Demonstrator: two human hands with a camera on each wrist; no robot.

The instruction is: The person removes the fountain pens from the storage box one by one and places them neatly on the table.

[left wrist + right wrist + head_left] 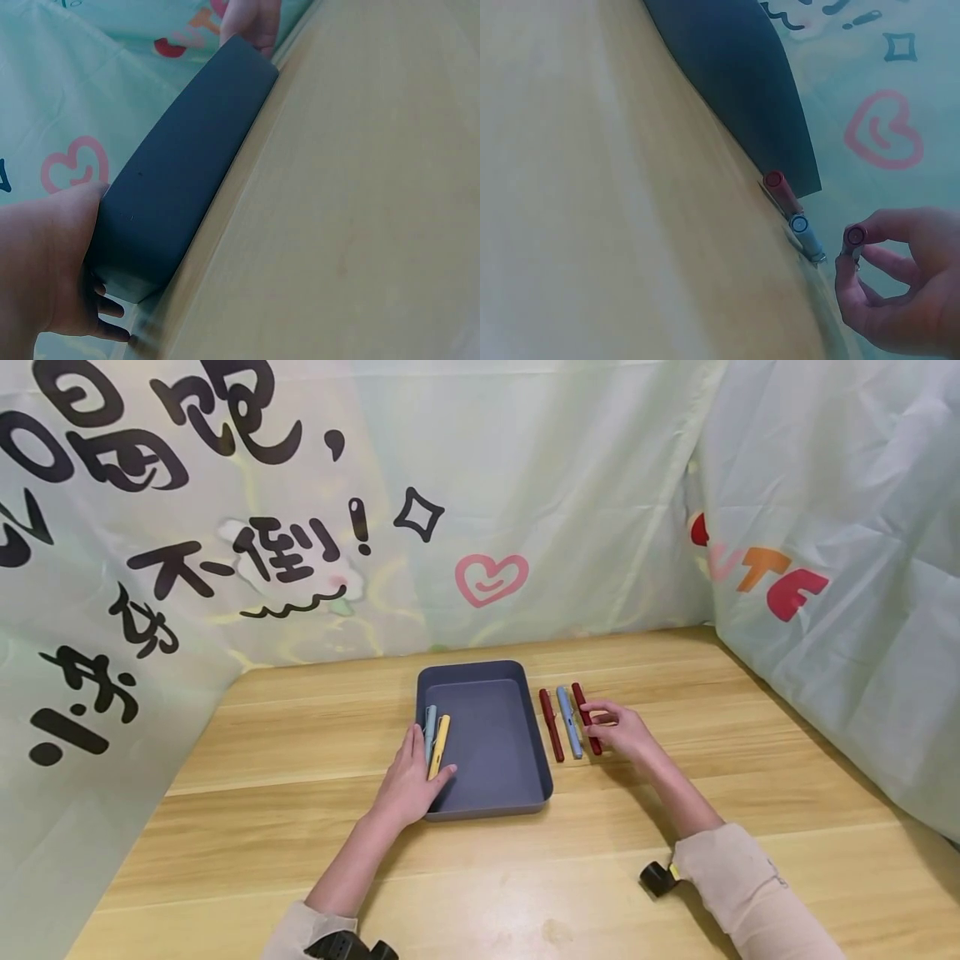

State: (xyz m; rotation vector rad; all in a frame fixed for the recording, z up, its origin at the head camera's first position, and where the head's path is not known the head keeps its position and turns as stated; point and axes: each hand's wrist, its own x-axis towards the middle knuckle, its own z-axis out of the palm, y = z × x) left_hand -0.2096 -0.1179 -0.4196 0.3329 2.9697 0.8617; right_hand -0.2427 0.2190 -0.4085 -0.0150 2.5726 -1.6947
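Observation:
My left hand holds the left wall of a dark grey-blue tray, thumb over the rim. In the left wrist view the tray's outer wall fills the middle, with fingers curled at its near corner. Inside the tray, a yellow pen and a grey-blue pen lie along the left side, partly behind that hand. My right hand pinches a dark red pen between thumb and fingers; the right wrist view shows the pen's end in the pinch.
Between the tray and the right hand, another dark red pen and a blue pen lie side by side on the wooden table. A printed cloth hangs behind and along both sides of the table.

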